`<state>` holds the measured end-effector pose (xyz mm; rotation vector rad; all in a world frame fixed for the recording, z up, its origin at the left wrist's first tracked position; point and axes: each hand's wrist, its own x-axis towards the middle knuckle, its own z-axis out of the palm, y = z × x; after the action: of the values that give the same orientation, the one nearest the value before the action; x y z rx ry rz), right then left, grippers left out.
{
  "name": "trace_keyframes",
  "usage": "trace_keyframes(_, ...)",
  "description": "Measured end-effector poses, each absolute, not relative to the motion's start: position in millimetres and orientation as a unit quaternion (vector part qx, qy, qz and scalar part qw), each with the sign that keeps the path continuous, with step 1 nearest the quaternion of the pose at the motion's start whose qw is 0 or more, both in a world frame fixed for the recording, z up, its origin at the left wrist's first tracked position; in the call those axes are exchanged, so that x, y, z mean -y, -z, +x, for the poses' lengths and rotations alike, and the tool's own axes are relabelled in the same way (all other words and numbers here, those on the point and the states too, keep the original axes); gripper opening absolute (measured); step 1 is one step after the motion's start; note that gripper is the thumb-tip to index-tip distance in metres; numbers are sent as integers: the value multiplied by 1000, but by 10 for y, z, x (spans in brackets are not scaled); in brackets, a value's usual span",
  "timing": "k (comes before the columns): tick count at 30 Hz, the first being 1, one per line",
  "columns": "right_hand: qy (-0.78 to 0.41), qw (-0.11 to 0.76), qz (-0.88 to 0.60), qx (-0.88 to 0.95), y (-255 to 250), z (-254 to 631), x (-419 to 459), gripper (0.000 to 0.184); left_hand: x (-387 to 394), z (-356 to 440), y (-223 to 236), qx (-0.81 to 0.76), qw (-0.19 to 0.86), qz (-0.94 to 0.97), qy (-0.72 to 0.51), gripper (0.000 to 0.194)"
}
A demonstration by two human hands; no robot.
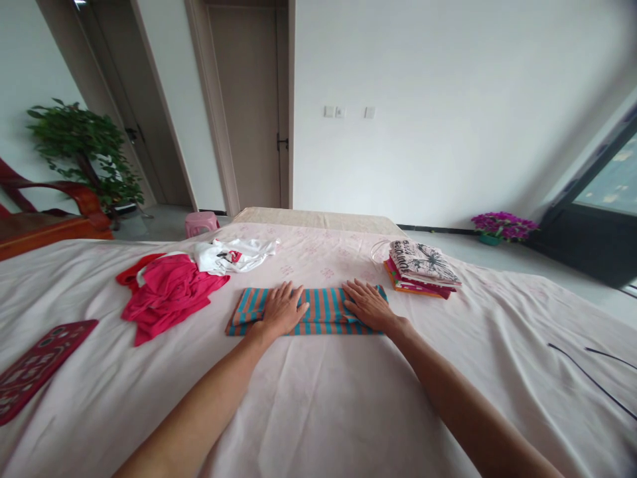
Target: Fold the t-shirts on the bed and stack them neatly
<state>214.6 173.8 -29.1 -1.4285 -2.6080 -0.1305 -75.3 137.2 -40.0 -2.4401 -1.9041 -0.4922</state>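
Observation:
A cloth garment with teal and orange-brown stripes (pixel 321 307) lies folded into a long flat strip on the pale pink sheet (pixel 318 398). My left hand (pixel 284 309) rests flat on its left part, fingers stretched forward. On its right end lies my right hand (pixel 367 305), palm down with the fingers spread a little. Both hands touch the striped cloth from above, and neither grips it. What lies under the palms is hidden.
Left of the striped cloth are a crumpled pink-red garment (pixel 172 292) and a white one (pixel 233 255). A stack of folded clothes (pixel 423 269) sits to the right. A dark red patterned object (pixel 42 372) lies at the left edge, thin black cords (pixel 592 378) at the right.

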Motion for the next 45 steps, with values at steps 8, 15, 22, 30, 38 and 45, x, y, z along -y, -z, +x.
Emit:
trace_keyframes(8, 102, 48, -550, 828, 475, 2327, -1763, 60, -1284, -1385, 390, 678, 43, -730, 79, 68)
trace_keyframes(15, 116, 35, -575, 809, 401, 2363, -1664, 57, -1217, -1521, 445, 718, 66, -688, 83, 67)
trace_keyframes(22, 95, 87, -518, 845, 139, 2027, -1590, 54, -1175, -1285, 345, 560, 101, -791, 223, 49)
trace_keyframes(30, 41, 73, -409, 909, 307, 1541, -1563, 60, -1208, -906, 355, 468, -2, -873, 136, 57)
trace_keyframes(38, 90, 77, -475, 872, 407, 1926, -1564, 58, -1159, -1152, 398, 515, 38, -850, 106, 62)
trace_keyframes(45, 123, 72, -580, 802, 483, 2477, -1547, 56, -1017, -1558, 443, 554, 46, -825, 107, 66)
